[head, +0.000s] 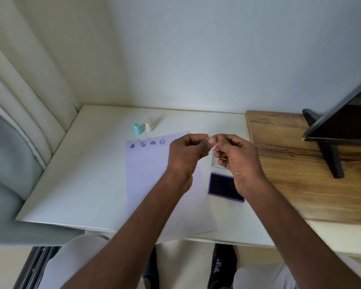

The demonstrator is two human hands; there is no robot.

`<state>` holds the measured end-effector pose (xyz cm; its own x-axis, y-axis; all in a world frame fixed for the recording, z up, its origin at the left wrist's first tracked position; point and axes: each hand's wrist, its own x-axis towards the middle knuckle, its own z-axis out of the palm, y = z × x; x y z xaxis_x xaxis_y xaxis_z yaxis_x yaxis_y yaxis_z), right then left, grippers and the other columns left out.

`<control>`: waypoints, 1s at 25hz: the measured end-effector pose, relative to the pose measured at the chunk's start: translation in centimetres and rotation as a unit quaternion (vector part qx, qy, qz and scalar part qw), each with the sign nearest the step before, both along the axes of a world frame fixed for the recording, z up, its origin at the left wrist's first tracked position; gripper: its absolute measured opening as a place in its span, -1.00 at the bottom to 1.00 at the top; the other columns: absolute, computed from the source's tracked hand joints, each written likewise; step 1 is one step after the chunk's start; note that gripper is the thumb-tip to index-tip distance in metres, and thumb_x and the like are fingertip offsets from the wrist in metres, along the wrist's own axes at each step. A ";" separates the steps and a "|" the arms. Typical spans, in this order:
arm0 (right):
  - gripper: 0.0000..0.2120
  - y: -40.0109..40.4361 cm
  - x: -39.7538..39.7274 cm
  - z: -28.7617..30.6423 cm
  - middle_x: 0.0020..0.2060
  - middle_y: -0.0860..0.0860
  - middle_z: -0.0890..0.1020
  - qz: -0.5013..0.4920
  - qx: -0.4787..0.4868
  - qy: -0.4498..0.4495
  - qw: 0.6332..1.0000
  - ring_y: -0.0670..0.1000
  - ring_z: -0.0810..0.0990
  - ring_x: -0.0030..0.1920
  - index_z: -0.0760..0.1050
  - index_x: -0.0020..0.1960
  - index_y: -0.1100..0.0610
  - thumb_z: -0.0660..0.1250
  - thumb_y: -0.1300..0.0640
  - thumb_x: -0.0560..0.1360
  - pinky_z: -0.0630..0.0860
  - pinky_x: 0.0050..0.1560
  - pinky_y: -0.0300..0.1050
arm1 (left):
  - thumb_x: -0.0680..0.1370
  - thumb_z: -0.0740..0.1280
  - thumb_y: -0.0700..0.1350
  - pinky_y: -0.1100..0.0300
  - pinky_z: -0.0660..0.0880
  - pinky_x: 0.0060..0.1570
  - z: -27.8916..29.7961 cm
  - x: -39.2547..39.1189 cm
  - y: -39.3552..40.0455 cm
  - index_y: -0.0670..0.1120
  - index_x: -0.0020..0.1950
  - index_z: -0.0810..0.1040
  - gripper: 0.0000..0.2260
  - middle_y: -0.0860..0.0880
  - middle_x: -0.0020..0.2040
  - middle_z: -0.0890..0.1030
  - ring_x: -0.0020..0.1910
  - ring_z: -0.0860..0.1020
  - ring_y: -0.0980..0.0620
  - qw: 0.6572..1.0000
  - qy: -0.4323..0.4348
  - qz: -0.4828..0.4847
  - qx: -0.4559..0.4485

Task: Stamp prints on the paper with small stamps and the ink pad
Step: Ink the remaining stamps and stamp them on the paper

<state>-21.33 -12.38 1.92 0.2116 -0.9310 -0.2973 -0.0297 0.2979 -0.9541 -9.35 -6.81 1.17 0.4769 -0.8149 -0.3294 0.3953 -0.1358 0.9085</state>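
White table (75,184), both hands up over the paper's far right corner, fingertips meeting.
L hand (186,155) and R hand (238,157) curled, tips pinched together on smth tiny; can't tell what, hidden by fingers. Paper (150,184) lies flat, 4 purple prints in a row along far edge. Ink pad (224,187) open, just right of paper, under my R wrist; clear lid (215,161) beyond it. Teal stamp (137,128) and cream stamp (148,125) upright side by side, past paper's far edge, well apart from hands.
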 end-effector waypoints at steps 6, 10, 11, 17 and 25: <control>-0.90 0.3 0.2 -0.6 -0.25 0.11 0.67 0.019 0.023 -0.016 0.999 0.01 0.61 -0.28 0.73 0.03 0.10 0.45 0.19 0.58 0.67 -0.13 -0.06 | 0.44 0.58 -0.19 0.05 0.64 -0.01 -0.2 0.3 0.2 -0.34 0.08 0.62 -0.69 -0.31 -0.05 0.70 -0.18 0.68 -0.05 0.999 -0.036 -0.024 0.022; -0.83 -0.3 0.2 -0.7 -0.25 0.19 0.64 0.063 0.028 -0.022 0.997 0.01 0.57 -0.30 0.73 0.00 0.12 0.35 0.20 0.64 0.62 -0.19 -0.08 | 0.49 0.51 -0.25 0.08 0.66 -0.04 0.3 1.6 0.0 -0.32 0.05 0.64 -0.80 -0.27 -0.09 0.70 -0.18 0.67 -0.08 0.998 0.000 -0.058 0.015; -0.83 -0.4 0.2 -0.7 -0.23 0.19 0.64 0.075 0.033 -0.025 0.996 0.02 0.57 -0.29 0.72 0.05 0.14 0.33 0.18 0.65 0.61 -0.19 -0.08 | 0.50 0.50 -0.26 0.07 0.66 -0.01 0.4 1.7 0.1 -0.30 0.07 0.65 -0.81 -0.27 -0.07 0.70 -0.16 0.67 -0.09 0.998 0.002 -0.061 0.019; -0.78 -0.4 0.2 -0.8 -0.20 0.15 0.67 0.132 0.030 -0.032 0.990 0.06 0.60 -0.24 0.66 0.18 0.24 0.30 0.17 0.67 0.62 -0.13 -0.08 | 0.51 0.49 -0.28 0.10 0.68 -0.02 0.7 2.5 0.2 -0.28 0.07 0.71 -0.83 -0.21 -0.12 0.73 -0.17 0.68 -0.08 0.997 0.011 -0.066 0.040; -0.78 0.4 0.9 -0.3 -0.23 0.10 0.66 0.153 0.015 -0.076 0.985 0.00 0.59 -0.27 0.68 0.17 0.24 0.32 0.17 0.65 0.64 -0.14 -0.08 | 0.55 0.42 -0.27 0.22 0.66 -0.11 2.0 3.6 0.7 -0.20 -0.03 0.68 -0.95 -0.10 -0.22 0.71 -0.26 0.67 0.00 0.982 0.160 -0.077 0.065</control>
